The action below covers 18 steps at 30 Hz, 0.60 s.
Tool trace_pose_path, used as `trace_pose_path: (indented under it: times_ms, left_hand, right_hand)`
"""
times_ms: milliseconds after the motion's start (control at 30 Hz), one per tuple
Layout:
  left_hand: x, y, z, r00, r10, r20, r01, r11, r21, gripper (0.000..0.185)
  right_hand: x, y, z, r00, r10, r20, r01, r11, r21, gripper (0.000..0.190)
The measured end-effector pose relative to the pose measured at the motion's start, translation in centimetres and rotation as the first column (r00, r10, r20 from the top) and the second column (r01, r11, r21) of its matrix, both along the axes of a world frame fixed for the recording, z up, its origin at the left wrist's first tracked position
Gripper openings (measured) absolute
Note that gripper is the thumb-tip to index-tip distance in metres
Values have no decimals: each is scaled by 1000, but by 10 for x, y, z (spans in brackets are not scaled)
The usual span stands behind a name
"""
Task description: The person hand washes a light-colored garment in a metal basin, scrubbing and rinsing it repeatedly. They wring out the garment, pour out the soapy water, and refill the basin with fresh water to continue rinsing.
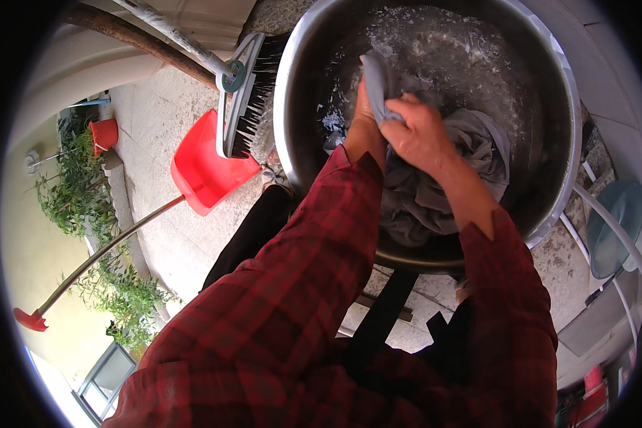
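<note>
A large round metal basin [559, 211] holds murky water [455, 64] with some foam on it. My right hand [420, 134] grips a piece of wet grey cloth [376, 80] above the water. That cloth lies along my left hand [365, 109], which holds it from the left side and is largely covered by it. Below my right wrist a bunched heap of grey wet fabric [433, 198] rests in the near part of the basin, partly under water. Whether the held cloth joins this heap is hidden behind my hands.
Left of the basin, a broom [241, 96] with black bristles stands by a red long-handled dustpan [208, 171]. Green plants [85, 187] and a red bucket [104, 136] are farther left. At right are a bluish plastic basin [615, 230] and a pale hose [615, 230].
</note>
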<state>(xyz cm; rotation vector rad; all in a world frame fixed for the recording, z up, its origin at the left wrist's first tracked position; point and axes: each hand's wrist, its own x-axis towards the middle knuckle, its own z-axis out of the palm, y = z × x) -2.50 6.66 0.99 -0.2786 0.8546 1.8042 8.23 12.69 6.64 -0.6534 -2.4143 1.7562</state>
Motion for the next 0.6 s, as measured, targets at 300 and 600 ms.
trace_pose_path:
  times_ms: [300, 600]
  left_hand:
    - [37, -6, -73, 935, 293, -199, -279, 956, 95, 29]
    - [36, 36, 15, 933, -242, -266, 103, 889, -447, 48]
  right_hand:
    - [-25, 1, 32, 921, -204, 332, 40, 897, 440, 42]
    - [4, 110, -69, 726, -460, 512, 357, 888, 291, 49]
